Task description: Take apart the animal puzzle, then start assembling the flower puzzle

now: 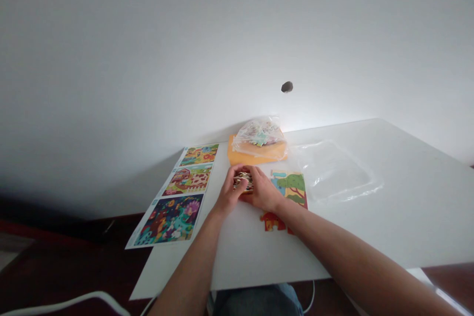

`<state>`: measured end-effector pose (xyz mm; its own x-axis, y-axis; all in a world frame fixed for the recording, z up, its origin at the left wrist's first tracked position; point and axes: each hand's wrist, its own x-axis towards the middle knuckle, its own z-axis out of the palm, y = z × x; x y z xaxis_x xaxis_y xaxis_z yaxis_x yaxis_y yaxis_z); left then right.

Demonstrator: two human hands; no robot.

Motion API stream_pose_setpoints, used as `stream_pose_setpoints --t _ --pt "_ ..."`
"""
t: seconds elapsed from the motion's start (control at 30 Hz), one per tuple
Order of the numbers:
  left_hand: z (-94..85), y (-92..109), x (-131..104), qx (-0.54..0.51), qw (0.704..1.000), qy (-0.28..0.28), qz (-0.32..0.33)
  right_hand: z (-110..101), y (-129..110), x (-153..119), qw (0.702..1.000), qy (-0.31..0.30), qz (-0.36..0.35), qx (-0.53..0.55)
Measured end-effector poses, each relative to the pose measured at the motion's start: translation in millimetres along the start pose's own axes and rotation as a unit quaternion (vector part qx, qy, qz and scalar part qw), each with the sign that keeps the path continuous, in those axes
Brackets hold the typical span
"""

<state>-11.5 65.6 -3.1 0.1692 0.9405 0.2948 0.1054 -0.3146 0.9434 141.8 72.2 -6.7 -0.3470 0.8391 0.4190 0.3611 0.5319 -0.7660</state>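
Between my two hands is a stack of puzzle pieces (242, 181), seen edge-on. My left hand (228, 192) closes round the stack from the left, its thumb across the near side. From the right, my right hand (261, 190) wraps the same stack, fingers curled over the far side. Just right of it lie joined puzzle pieces (294, 185) with a green tree. A red-orange piece (273, 221) shows below my right wrist. My right forearm covers part of this puzzle.
On the left lies a sheet with three printed pictures (170, 217). Behind my hands, a clear bag of pieces (259, 136) rests on an orange sheet (237, 158). An opened clear plastic wrapper (336, 173) lies on the white table (400, 207). The wall (222, 49) stands directly behind.
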Motion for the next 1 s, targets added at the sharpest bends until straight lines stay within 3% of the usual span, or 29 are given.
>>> stream_pose_setpoints --t 0.1,0.23,0.43,0.5,0.6,0.73,0.87,0.93,1.0 --pt "1.8 2 -2 0.004 0.999 -0.036 -0.004 -1 2 1 1.0 -0.017 0.004 -0.014" --pt "4.1 -1 -2 -0.01 1.0 0.002 0.012 -3 -2 1 0.999 -0.014 0.017 -0.032" --pt "-1.1 -7 6 -0.1 0.98 0.171 0.034 -8 -14 2 0.997 0.045 0.001 -0.062" --pt "-3.8 -9 8 -0.104 0.972 0.212 0.021 -7 -12 2 0.995 0.028 0.0 -0.101" --pt "-5.3 -13 10 -0.065 0.972 0.227 -0.005 -4 -8 2 0.988 -0.012 0.017 -0.155" --pt "-5.5 -22 11 0.009 0.977 0.21 -0.028 -6 -14 1 0.992 -0.007 0.019 -0.122" --pt "-1.8 -24 8 0.065 0.983 0.173 -0.018 -40 -32 1 0.996 0.062 0.031 -0.061" --pt "6.9 -21 7 0.187 0.979 0.064 0.045 -68 -39 2 0.996 0.068 0.045 -0.037" --pt "21.2 -17 8 0.261 0.958 -0.008 0.119 -96 -43 2 0.998 0.034 0.043 -0.02"
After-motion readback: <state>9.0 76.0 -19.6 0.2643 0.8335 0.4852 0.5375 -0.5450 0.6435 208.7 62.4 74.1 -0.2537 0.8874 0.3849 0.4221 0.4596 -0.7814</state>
